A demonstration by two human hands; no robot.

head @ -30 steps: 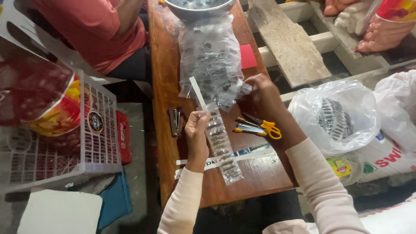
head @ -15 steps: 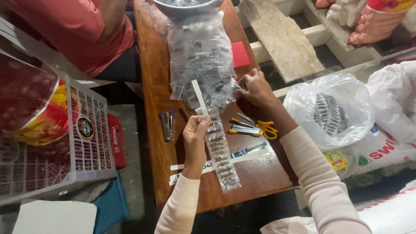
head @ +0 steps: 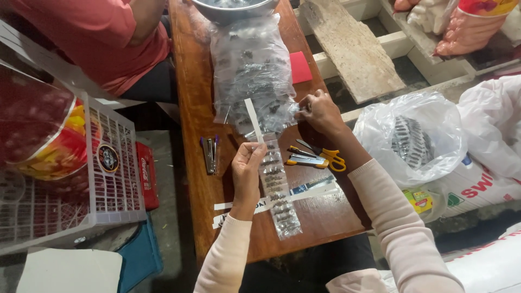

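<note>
Head view, steeply down onto table (head: 190, 97)

Two hands (head: 247, 171), one scissors (head: 325, 156), perhaps three bags (head: 252, 70).

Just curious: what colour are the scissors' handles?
Yellow; the scissors lie on the wooden table, seen in the head view.

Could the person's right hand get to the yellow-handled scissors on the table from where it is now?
Probably yes. The right hand is at the edge of the big clear bag, and the yellow-handled scissors lie in the open on the wooden table just below its wrist. Nothing covers them; only the small utility knife lies beside them.
</note>
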